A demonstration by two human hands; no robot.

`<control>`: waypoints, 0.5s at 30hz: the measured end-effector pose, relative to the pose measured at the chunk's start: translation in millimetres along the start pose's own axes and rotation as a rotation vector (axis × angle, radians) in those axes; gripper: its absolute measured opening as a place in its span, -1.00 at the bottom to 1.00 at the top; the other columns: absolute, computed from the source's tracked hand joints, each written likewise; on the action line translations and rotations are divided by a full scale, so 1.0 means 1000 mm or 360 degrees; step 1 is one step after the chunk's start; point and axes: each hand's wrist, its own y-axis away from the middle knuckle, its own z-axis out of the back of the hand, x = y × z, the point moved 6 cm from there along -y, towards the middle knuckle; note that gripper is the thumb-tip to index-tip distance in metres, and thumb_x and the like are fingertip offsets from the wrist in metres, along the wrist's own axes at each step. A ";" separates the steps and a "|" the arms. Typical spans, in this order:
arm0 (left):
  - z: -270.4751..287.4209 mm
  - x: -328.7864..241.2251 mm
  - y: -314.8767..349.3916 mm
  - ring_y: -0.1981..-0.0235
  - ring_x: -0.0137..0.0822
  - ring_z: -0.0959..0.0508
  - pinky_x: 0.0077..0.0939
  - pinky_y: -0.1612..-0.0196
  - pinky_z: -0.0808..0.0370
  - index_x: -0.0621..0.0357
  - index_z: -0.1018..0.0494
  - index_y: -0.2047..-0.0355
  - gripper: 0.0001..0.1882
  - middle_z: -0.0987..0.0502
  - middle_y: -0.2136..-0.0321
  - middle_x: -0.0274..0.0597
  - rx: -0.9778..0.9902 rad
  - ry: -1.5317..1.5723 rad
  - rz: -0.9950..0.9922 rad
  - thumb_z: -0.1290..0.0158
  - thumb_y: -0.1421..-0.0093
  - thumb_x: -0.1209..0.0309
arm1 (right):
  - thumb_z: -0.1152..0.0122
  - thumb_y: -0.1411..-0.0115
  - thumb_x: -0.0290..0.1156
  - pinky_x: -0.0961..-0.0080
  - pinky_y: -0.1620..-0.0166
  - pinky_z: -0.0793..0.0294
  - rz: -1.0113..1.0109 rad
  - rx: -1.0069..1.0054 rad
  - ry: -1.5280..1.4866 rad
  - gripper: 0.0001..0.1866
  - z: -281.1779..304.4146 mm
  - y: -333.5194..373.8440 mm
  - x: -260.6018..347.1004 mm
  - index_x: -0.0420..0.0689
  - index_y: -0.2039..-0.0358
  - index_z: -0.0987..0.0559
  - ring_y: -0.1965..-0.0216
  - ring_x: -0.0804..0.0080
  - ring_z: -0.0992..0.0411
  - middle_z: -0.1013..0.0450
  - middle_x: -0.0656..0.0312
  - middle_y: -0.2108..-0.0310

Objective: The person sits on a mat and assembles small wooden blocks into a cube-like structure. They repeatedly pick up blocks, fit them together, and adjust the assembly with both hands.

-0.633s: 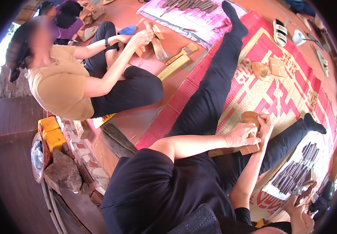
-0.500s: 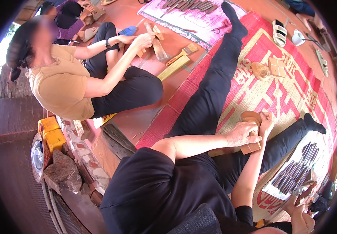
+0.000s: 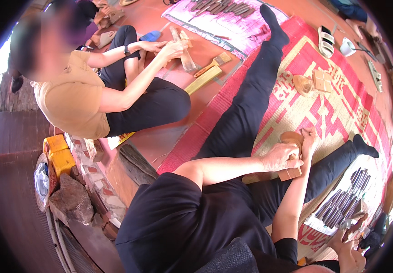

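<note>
A pale brown wooden piece (image 3: 290,174), with a squared block at its near end and a rounded part at its far end, lies over my right thigh. My left hand (image 3: 280,157) is closed round its middle, thumb toward the right. Against the right side of the rounded end is my right hand (image 3: 309,140), its fingers bent and pressed together. Whether a small tool sits in those fingers is hidden. Farther off on the mat rests a similar wooden piece (image 3: 321,81), with a rounded part and a block marked by crossing lines.
A red and cream woven mat (image 3: 328,111) lies under my stretched legs. Dark-handled tools (image 3: 344,200) lie right; more tools (image 3: 224,6) lie on a pink cloth ahead. At left a person in a tan shirt (image 3: 69,98) holds wood near a brush (image 3: 212,63). Another person's hand (image 3: 352,257) shows lower right.
My hands and the wooden piece have shifted very slightly, still together. The person in the tan shirt has leaned their head a little and moved their hands slightly.
</note>
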 end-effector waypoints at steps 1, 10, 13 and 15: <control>-0.001 -0.001 0.002 0.39 -0.06 -0.53 -0.23 0.32 -0.42 0.19 -0.42 0.42 -0.52 -0.44 0.44 -0.10 0.0047 0.0019 0.0014 -0.13 -0.17 -0.04 | -0.18 -0.15 -0.64 0.65 0.26 -0.41 0.0010 -0.0016 -0.0129 -0.87 0.002 -0.003 -0.002 -0.19 0.50 -0.46 0.40 0.60 -0.39 -0.47 0.30 0.46; -0.005 0.000 0.002 0.35 -0.04 -0.52 -0.22 0.28 -0.42 0.19 -0.43 0.41 -0.52 -0.44 0.41 -0.08 0.0110 -0.0005 0.0033 -0.12 -0.18 -0.05 | -0.22 -0.12 -0.62 0.63 0.26 -0.39 0.0056 0.0023 -0.0198 -0.83 -0.004 0.027 0.024 -0.20 0.57 -0.44 0.43 0.63 -0.36 -0.42 0.36 0.55; 0.000 -0.007 0.002 0.32 -0.02 -0.53 -0.21 0.26 -0.42 0.19 -0.44 0.37 -0.52 -0.45 0.38 -0.07 0.0081 0.0064 0.0000 -0.13 -0.17 -0.05 | -0.21 -0.14 -0.61 0.64 0.27 -0.37 0.0137 -0.0185 -0.0045 -0.82 0.014 0.011 0.007 -0.19 0.57 -0.44 0.45 0.61 -0.33 -0.39 0.36 0.56; 0.000 0.001 0.006 0.32 -0.02 -0.53 -0.20 0.26 -0.42 0.20 -0.44 0.35 -0.51 -0.45 0.38 -0.05 0.0123 -0.0009 0.0047 -0.14 -0.15 -0.05 | -0.21 -0.15 -0.61 0.62 0.25 -0.39 0.0021 -0.0222 -0.0151 -0.82 0.020 0.018 0.008 -0.19 0.56 -0.44 0.43 0.59 -0.35 -0.42 0.34 0.54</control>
